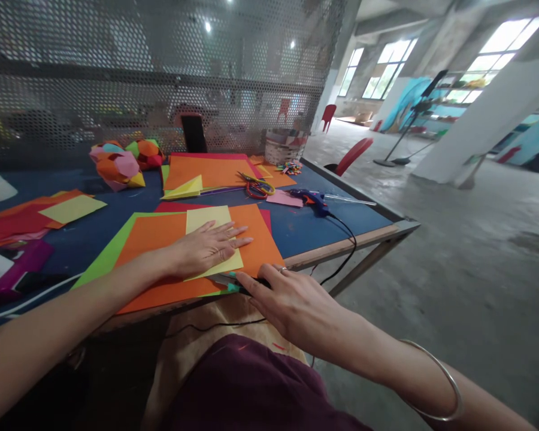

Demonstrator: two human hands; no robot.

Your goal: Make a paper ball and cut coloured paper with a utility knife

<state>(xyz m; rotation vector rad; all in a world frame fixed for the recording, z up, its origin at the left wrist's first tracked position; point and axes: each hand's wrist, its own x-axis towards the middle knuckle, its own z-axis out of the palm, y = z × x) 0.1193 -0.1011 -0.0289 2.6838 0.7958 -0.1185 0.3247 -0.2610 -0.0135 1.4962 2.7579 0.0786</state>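
My left hand (209, 245) lies flat with fingers spread, pressing on a pale yellow paper strip (209, 214). Under that strip is a larger orange sheet (146, 239), with a lime green sheet (117, 245) and a red sheet (266, 218) showing beneath it. At the table's near edge, my right hand (287, 299) is closed around a pair of scissors (233, 284) with black and teal handles. Their blades point left, near the strip's lower edge. My fingers hide most of the handles.
Behind the sheets lie yellow-and-red scissors (258, 187), pink paper (285, 198) and a blue glue gun (312, 199), its cord hanging off the right edge. Paper balls (119, 167), a phone (194, 134) and a basket (285, 146) stand at the back. A purple tool (22, 269) sits left.
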